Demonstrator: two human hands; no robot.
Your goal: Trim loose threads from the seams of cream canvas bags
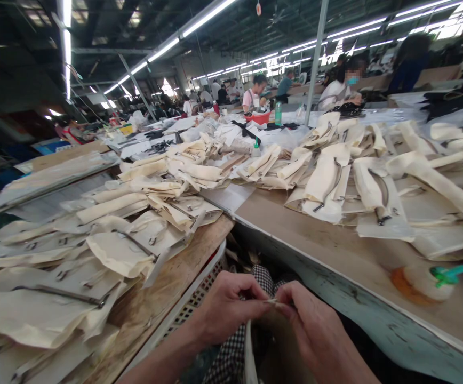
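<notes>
Low in front of me, over my lap, my left hand (231,309) and my right hand (311,320) meet, thumbs and fingers pinched together. Between them they grip the upper edge of a cream fabric piece (281,336), which hangs down with a dark opening or shadow at its left. The fingers cover most of the pinched edge. Similar cream pieces with dark zippers (71,293) lie piled on the wooden table at my left. More of these pieces (327,181) lie along the table ahead and to the right.
A bottle with a green nozzle (435,280) and amber liquid stands on the right table (295,224). Beside my left forearm is a white plastic basket (199,293). Table edges flank my lap. Farther off are a green bottle (278,113), a red basket (258,117) and several people.
</notes>
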